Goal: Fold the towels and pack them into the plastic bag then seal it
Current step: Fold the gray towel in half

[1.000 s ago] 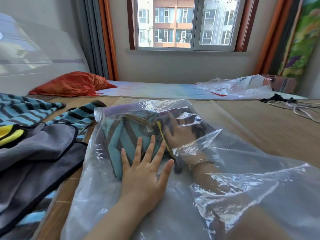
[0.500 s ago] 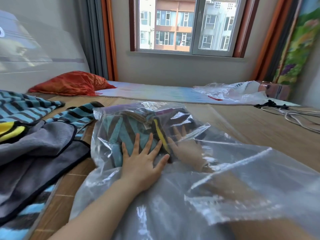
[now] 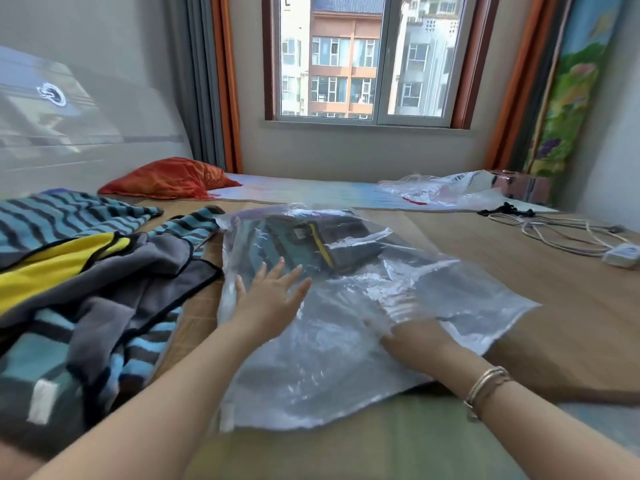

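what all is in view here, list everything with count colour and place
plastic bag: 1, clear, centre of the mat
folded towels: a stack, count unclear, teal striped, grey and yellow, inside the bag's far end
loose towels: a heap, blue-black striped, grey, yellow, left
cushion: 1, orange-red, far left
spare plastic bags: crumpled, clear, far right
cable: 1, white, right
window: 1, back wall
bangles: gold, right wrist
left hand: flat on the bag
right hand: on the bag, fingers under plastic

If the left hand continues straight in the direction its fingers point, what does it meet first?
Probably the folded towels inside the plastic bag; the left hand points at them, though depth is unclear.
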### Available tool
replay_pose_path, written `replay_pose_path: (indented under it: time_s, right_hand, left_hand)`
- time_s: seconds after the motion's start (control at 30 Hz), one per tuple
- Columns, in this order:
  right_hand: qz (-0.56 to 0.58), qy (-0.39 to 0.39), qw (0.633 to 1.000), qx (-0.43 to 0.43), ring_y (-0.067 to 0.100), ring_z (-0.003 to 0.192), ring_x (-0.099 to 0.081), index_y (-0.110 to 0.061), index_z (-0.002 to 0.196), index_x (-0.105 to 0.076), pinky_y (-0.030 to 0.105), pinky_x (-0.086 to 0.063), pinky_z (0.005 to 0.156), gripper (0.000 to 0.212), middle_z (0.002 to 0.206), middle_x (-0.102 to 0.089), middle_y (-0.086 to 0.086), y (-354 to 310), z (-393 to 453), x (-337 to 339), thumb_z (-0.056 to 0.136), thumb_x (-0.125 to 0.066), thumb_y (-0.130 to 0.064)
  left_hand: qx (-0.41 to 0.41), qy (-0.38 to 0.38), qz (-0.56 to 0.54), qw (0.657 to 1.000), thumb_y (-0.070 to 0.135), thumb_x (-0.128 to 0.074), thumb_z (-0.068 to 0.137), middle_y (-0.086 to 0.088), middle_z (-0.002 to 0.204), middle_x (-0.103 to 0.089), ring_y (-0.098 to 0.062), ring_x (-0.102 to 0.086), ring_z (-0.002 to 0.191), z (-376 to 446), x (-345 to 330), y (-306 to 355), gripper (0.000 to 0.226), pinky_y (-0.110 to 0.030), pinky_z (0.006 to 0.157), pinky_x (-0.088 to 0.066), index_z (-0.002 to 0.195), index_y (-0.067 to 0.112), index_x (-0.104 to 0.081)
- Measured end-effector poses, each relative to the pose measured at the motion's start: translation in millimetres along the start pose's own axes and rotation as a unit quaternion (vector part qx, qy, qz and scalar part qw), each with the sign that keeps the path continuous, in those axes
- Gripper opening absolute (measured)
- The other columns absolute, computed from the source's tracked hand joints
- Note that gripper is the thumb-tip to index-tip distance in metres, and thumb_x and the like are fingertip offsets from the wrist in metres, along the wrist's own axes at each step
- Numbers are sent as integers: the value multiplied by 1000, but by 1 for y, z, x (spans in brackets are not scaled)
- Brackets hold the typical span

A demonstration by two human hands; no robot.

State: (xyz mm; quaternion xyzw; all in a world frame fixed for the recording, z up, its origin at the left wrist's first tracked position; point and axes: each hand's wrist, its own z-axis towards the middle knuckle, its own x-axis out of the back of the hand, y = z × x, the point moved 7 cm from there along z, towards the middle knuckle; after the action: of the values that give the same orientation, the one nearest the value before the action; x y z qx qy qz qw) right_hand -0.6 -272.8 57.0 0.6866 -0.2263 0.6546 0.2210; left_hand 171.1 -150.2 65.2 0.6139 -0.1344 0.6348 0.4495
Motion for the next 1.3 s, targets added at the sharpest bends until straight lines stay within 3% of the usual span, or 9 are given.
replay_pose_path:
  time_s: [0.17,0.3,0.37,0.6,0.8,0.97,1.07,1.2,1.3]
  right_hand:
    - [31,204,977,59,26,116,-51,-13,125,-55,35,-42,93,37,124,-58,8,-4,-74,6,98,-45,-36]
    - [57,331,936,108,28,80,-58,-12,79,-63,37,-44,67,19,77,-62,5,-31,-116,20,85,-50,-25]
    - [89,347,924,137,25,72,-53,-13,72,-57,35,-42,62,15,70,-57,2,-54,-129,26,81,-50,-22]
    - [170,322,897,250,17,81,-49,-15,78,-58,31,-43,68,10,77,-57,-3,-177,-124,21,85,-52,-18]
    - [336,231,884,230,11,75,-57,-17,87,-62,22,-43,67,5,86,-64,-4,-268,-66,6,85,-62,-21]
    - [414,116,892,135,15,92,-60,-18,103,-54,27,-48,73,39,102,-62,-1,-307,-16,-8,83,-65,-50]
    - [402,99,905,96,21,100,-59,-18,92,-58,35,-49,86,47,101,-64,4,-315,1,-6,81,-59,-63]
    - [375,92,916,111,22,92,-58,-22,69,-51,32,-48,80,33,87,-65,3,-330,10,-3,84,-64,-48]
    - [454,123,873,131,14,72,-50,-21,67,-45,24,-38,60,27,69,-52,-5,-328,8,9,87,-63,-25]
  left_hand:
    - [-13,86,-88,992,64,-26,95,6,157,-28,-21,-17,147,-70,18,-10,55,-60,115,1,144,40,-38]
    - [-20,155,-152,976,72,-26,87,4,145,-48,-22,-35,139,-113,32,-36,67,-61,114,-15,138,34,-50]
    - [-8,186,-161,969,70,-28,89,3,139,-54,-25,-40,135,-130,38,-55,64,-61,112,-21,134,32,-53]
    - [40,289,-160,943,44,-38,85,-9,137,-56,-27,-42,135,-196,70,-128,57,-51,116,-24,129,14,-60]
    - [112,325,-164,924,12,-62,86,-9,129,-59,-29,-51,122,-204,93,-189,41,-45,106,-39,127,12,-59]
    - [188,296,-165,922,17,-62,87,-4,134,-56,-25,-48,124,-194,84,-224,44,-39,104,-38,131,15,-56]
    - [192,286,-153,926,19,-61,87,1,135,-56,-26,-48,125,-187,83,-228,44,-38,105,-36,130,22,-57]
    - [206,256,-148,933,26,-56,89,13,140,-52,-27,-39,132,-184,77,-228,43,-41,111,-31,131,34,-56]
    - [241,218,-139,935,34,-50,95,19,148,-41,-27,-24,139,-186,76,-224,42,-39,115,-20,136,42,-48]
